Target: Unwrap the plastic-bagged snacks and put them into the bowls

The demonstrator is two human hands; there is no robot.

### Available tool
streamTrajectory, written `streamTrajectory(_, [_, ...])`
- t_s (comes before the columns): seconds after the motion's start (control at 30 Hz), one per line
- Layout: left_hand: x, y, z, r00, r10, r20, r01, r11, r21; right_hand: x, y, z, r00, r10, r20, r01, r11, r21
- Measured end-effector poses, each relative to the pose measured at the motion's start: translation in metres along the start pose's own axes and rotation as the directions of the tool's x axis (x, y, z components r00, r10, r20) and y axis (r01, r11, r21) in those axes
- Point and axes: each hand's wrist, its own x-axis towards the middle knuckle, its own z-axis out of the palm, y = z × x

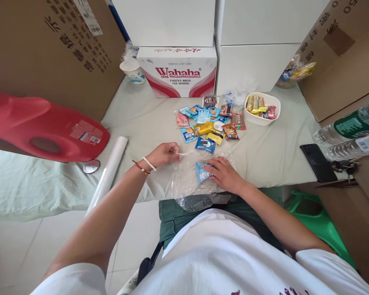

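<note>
Background carton (178,71) reads "Wahaha"; left hand (164,153) pinches clear bag (184,182).

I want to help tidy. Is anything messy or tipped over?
The red jug seems to lie on its side at the left. Snack packets sit in a loose heap beside the white bowl. The clear bag droops over the table edge.

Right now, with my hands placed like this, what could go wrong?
1. The clear plastic bag hangs over the edge of the table; the blue snack packet under the right hand may slide off.
2. The left hand pinches only a thin edge of the bag, which might slip or tear.
3. The black phone lies near the table's edge and could be knocked off.
</note>
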Motion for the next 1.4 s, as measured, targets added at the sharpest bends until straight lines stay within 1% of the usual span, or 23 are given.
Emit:
streamTrajectory(0.1, [-0.005,-0.005,-0.006,0.992,-0.022,-0.125,0.020,1.000,-0.018,0.009,-0.002,-0.007,1.000,-0.013,-0.011,0.013,1.000,-0.004])
streamTrajectory(0.2, [-0.008,-0.010,-0.002,0.982,-0.025,-0.185,0.021,0.999,-0.026,0.022,-0.007,-0.011,0.999,-0.044,-0.020,0.044,0.999,-0.011])
streamTrajectory(0.27, [-0.007,-0.012,0.001,0.969,-0.032,-0.246,0.030,0.999,-0.013,0.030,-0.010,-0.009,0.997,-0.068,0.020,0.069,0.998,-0.017])
streamTrajectory(0.33, [-0.005,-0.016,-0.001,0.936,-0.047,-0.349,0.057,0.998,0.019,0.036,-0.011,-0.005,0.994,-0.064,0.086,0.066,0.997,-0.026])
streamTrajectory(0.4, [-0.007,-0.019,-0.005,0.877,-0.045,-0.478,0.104,0.990,0.098,0.039,-0.010,-0.001,0.990,-0.039,0.136,0.044,0.999,-0.032])
streamTrajectory(0.47, [-0.016,-0.022,-0.006,0.781,0.048,-0.623,0.150,0.954,0.261,0.038,-0.007,0.002,0.988,-0.022,0.150,0.026,0.999,-0.026])
streamTrajectory(0.53, [-0.033,-0.025,-0.001,0.668,0.259,-0.698,0.172,0.858,0.483,0.034,-0.006,0.000,0.992,-0.017,0.127,0.018,1.000,-0.011])
streamTrajectory(0.57, [-0.045,-0.026,0.004,0.628,0.383,-0.678,0.164,0.786,0.596,0.030,-0.005,-0.003,0.995,-0.016,0.100,0.016,1.000,0.002])
streamTrajectory(0.6, [-0.058,-0.028,0.011,0.616,0.486,-0.620,0.132,0.712,0.690,0.024,-0.006,-0.007,0.998,-0.017,0.064,0.015,1.000,0.023])
streamTrajectory(0.63, [-0.072,-0.029,0.018,0.632,0.574,-0.522,0.065,0.631,0.773,0.017,-0.006,-0.013,0.999,-0.025,0.023,0.024,0.998,0.054])
streamTrajectory(0.67, [-0.086,-0.031,0.027,0.667,0.640,-0.381,-0.043,0.544,0.838,0.008,-0.007,-0.019,0.999,-0.041,-0.015,0.043,0.995,0.096])
streamTrajectory(0.73, [-0.111,-0.035,0.044,0.741,0.666,-0.087,-0.269,0.414,0.870,-0.014,-0.009,-0.030,0.994,-0.087,-0.061,0.097,0.978,0.186])
streamTrajectory(0.77, [-0.121,-0.038,0.052,0.766,0.642,0.034,-0.360,0.383,0.851,-0.027,-0.010,-0.033,0.992,-0.108,-0.058,0.118,0.969,0.215])
streamTrajectory(0.8, [-0.130,-0.042,0.060,0.786,0.607,0.121,-0.419,0.377,0.826,-0.039,-0.010,-0.035,0.992,-0.124,-0.037,0.129,0.966,0.224])
streamTrajectory(0.87, [-0.141,-0.051,0.074,0.822,0.537,0.191,-0.446,0.398,0.802,-0.061,-0.009,-0.031,0.991,-0.133,0.025,0.127,0.976,0.177])
streamTrajectory(0.9, [-0.144,-0.055,0.080,0.835,0.518,0.183,-0.429,0.408,0.806,-0.069,-0.008,-0.027,0.991,-0.125,0.043,0.118,0.984,0.136])
streamTrajectory(0.97, [-0.145,-0.064,0.090,0.847,0.519,0.119,-0.377,0.427,0.822,-0.076,-0.005,-0.017,0.995,-0.092,0.031,0.089,0.993,0.077])
streamTrajectory(1.03, [-0.141,-0.068,0.095,0.840,0.542,0.029,-0.338,0.481,0.809,-0.073,-0.003,-0.012,0.998,-0.061,-0.018,0.062,0.994,0.093])
streamTrajectory(1.07, [-0.138,-0.067,0.096,0.836,0.548,-0.024,-0.326,0.531,0.782,-0.067,-0.001,-0.012,0.998,-0.051,-0.029,0.054,0.990,0.128])
streamTrajectory(1.17, [-0.124,-0.058,0.091,0.836,0.512,-0.198,-0.292,0.720,0.630,-0.042,0.006,-0.027,1.000,-0.027,0.004,0.025,0.962,0.270])
streamTrajectory(1.23, [-0.111,-0.050,0.082,0.828,0.460,-0.319,-0.235,0.803,0.548,-0.024,0.013,-0.041,0.998,0.019,0.051,-0.035,0.944,0.327])
streamTrajectory(1.3, [-0.097,-0.045,0.074,0.806,0.409,-0.427,-0.130,0.826,0.548,-0.006,0.022,-0.053,0.991,0.092,0.100,-0.118,0.946,0.302])
streamTrajectory(1.4, [-0.078,-0.046,0.067,0.763,0.323,-0.561,0.099,0.798,0.594,0.021,0.033,-0.064,0.970,0.213,0.114,-0.222,0.973,0.065])
